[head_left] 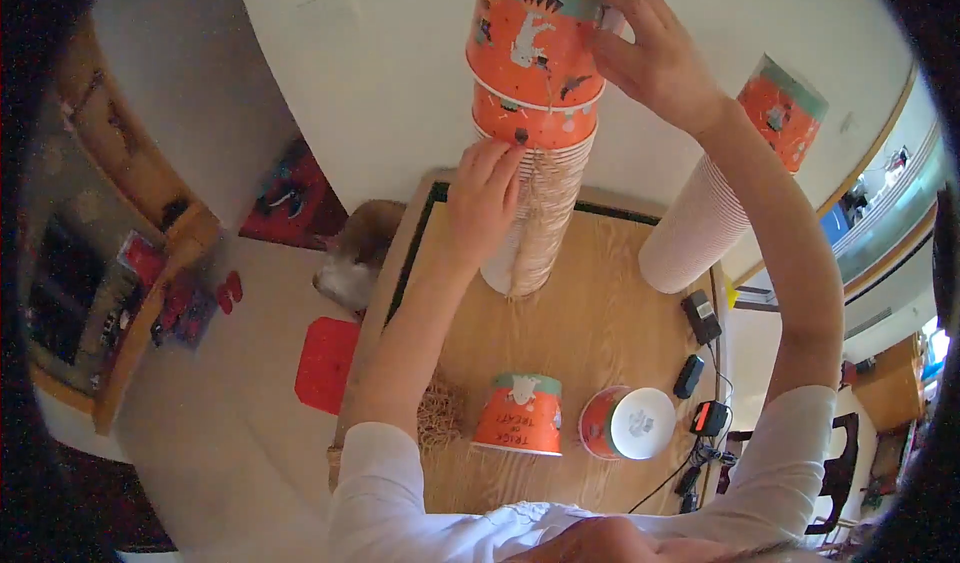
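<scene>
A tall stack of nested paper buckets [560,188] rises from the table, with tan strands running down its side. At its top is an upside-down orange paper bucket [515,48] with a green band and printed figures. My right hand [660,63] grips that bucket near its upper end, thumb and fingers on the green band. Lower down, my left hand [485,198] is closed against the rim of the orange bucket [540,118] just beneath; its fingertips are partly hidden. Nearer me, one orange bucket [518,418] stands upside down, and another bucket [600,425] shows its white round end.
A second tall bucket stack [700,218] stands at the table's right rear. Black adapters [702,316] and tangled cables lie along the right edge of the wooden table [590,338]. Brown shredded filler [437,418] lies by my left forearm. A red stool [325,365] is left of the table.
</scene>
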`<state>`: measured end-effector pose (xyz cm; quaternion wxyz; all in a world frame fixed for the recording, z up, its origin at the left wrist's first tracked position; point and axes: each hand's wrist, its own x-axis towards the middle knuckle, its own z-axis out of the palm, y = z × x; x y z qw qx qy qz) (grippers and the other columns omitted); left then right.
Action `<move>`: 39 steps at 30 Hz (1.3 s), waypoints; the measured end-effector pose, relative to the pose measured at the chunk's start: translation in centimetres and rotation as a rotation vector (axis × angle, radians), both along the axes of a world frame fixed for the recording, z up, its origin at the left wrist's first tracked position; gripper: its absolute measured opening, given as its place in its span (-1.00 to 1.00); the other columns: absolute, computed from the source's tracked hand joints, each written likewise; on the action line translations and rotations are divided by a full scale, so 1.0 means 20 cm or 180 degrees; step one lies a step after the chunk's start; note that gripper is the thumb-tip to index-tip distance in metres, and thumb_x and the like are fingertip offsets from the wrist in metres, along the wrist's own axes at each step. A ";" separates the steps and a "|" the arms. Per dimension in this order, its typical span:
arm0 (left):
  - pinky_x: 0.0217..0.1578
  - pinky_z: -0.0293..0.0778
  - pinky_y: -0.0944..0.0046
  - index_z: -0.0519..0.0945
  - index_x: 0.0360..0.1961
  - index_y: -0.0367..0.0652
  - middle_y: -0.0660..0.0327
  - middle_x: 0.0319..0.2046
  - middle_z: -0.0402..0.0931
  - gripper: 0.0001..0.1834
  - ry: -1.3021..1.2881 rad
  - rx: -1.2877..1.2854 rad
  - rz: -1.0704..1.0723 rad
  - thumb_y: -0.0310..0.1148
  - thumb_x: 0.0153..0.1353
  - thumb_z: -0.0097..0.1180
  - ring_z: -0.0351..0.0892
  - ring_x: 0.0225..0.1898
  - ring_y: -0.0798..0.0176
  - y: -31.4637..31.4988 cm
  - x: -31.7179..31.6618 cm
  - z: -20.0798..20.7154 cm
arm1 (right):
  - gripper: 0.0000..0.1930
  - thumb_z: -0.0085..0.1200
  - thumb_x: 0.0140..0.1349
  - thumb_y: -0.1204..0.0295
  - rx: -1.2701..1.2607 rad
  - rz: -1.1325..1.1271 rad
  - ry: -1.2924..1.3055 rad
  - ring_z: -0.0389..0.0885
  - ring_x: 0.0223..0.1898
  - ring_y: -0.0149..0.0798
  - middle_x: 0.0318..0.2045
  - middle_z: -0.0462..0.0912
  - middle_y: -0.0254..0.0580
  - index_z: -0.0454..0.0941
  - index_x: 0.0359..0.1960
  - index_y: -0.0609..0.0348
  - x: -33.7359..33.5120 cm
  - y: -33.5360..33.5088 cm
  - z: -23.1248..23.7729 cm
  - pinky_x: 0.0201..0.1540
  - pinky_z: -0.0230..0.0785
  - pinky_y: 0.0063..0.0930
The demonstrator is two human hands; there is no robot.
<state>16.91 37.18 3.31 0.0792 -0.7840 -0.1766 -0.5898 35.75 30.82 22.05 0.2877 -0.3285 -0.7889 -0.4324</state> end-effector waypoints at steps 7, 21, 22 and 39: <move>-0.15 0.44 0.13 0.50 -0.21 -0.24 0.12 -0.23 0.42 -0.65 0.0051 -0.0041 -0.0036 -0.59 -0.13 0.12 0.42 -0.15 0.01 0.01 -0.02 0.02 | -0.57 0.03 0.16 0.35 -0.1196 0.0013 0.0458 0.36 0.00 -0.08 -0.05 0.37 -0.06 0.26 0.05 0.18 -0.18 -0.08 0.09 0.09 0.21 -0.20; -0.13 0.42 0.12 0.47 -0.21 -0.23 0.12 -0.23 0.40 -0.66 0.0212 -0.0146 -0.0063 -0.58 -0.11 0.10 0.39 -0.12 0.03 0.00 -0.02 0.03 | -0.85 -0.10 0.20 0.52 -0.1397 0.0105 0.0760 0.45 -0.22 -0.10 -0.30 0.49 -0.06 0.46 -0.21 0.23 -0.15 0.05 0.12 -0.16 0.34 -0.27; -0.13 0.42 0.12 0.47 -0.21 -0.23 0.12 -0.23 0.40 -0.66 0.0213 -0.0150 -0.0068 -0.58 -0.11 0.10 0.39 -0.12 0.03 0.00 -0.02 0.02 | -0.84 -0.10 0.20 0.51 -0.1513 0.0002 0.0714 0.45 -0.21 -0.10 -0.29 0.49 -0.07 0.46 -0.20 0.24 -0.17 0.06 0.12 -0.15 0.34 -0.26; -0.14 0.43 0.14 0.48 -0.18 -0.21 0.13 -0.23 0.42 -0.62 0.0211 -0.0208 -0.0048 -0.59 -0.13 0.10 0.41 -0.13 0.04 -0.01 -0.03 0.04 | -0.82 -0.06 0.13 0.53 -0.1479 -0.0043 0.0585 0.45 -0.21 -0.06 -0.32 0.50 -0.07 0.50 -0.24 0.28 -0.22 0.08 0.05 -0.16 0.36 -0.26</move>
